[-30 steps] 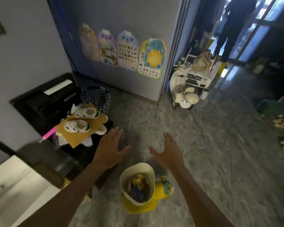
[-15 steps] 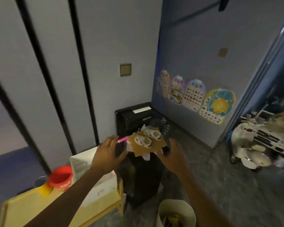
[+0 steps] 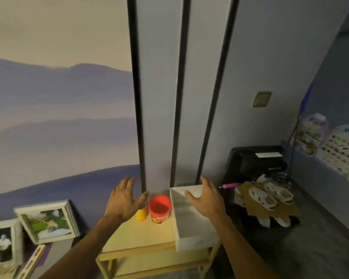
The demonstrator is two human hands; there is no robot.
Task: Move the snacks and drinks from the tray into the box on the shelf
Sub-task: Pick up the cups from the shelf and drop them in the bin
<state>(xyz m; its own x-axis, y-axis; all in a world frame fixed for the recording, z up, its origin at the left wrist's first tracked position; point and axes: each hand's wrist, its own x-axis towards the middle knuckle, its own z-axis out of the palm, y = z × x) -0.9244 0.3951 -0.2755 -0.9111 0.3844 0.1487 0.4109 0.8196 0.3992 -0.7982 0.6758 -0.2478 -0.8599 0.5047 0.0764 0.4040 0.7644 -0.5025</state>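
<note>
A white box (image 3: 191, 222) stands on the right half of a pale wooden shelf (image 3: 137, 236). Left of the box sit a red cup (image 3: 160, 208) and a small yellow container (image 3: 140, 214), partly behind my left hand. My left hand (image 3: 123, 200) hovers with spread fingers above the yellow container and holds nothing. My right hand (image 3: 207, 199) hovers open over the box's far right part, also holding nothing. No tray, snacks or drinks show in this frame.
Framed photos (image 3: 46, 221) lean against the wall at lower left. Right of the shelf stand a black unit (image 3: 254, 164) and a brown board (image 3: 270, 200) carrying white shoes. Picture charts (image 3: 343, 150) hang on the right wall. Grey floor (image 3: 320, 250) lies at right.
My view has swung left, from the floor and the bin to the wooden shelf. Both hands stay spread and hold nothing, now over the shelf and the white box.
</note>
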